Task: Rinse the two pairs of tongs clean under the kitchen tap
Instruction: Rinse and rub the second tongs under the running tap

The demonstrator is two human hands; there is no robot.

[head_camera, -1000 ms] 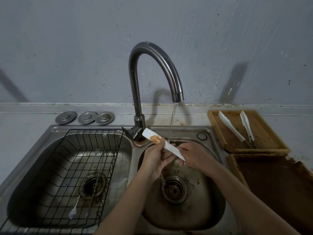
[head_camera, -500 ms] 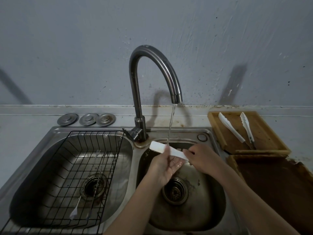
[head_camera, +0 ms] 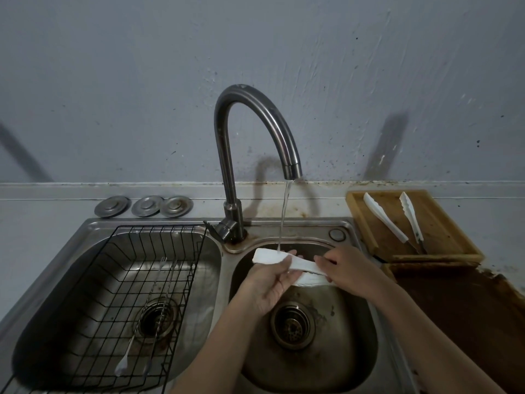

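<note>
White plastic tongs (head_camera: 268,256), flat and smooth, lie across the right basin (head_camera: 352,348) of a steel double sink, under the thin stream from the curved metal tap (head_camera: 227,155). The left hand (head_camera: 268,282) closes around their middle; the right hand (head_camera: 348,270) pinches the handle end. A second white pair (head_camera: 385,220) rests in a wooden tray (head_camera: 443,231). Three round metal plugs (head_camera: 146,206) sit behind a black wire rack (head_camera: 119,294).
</note>
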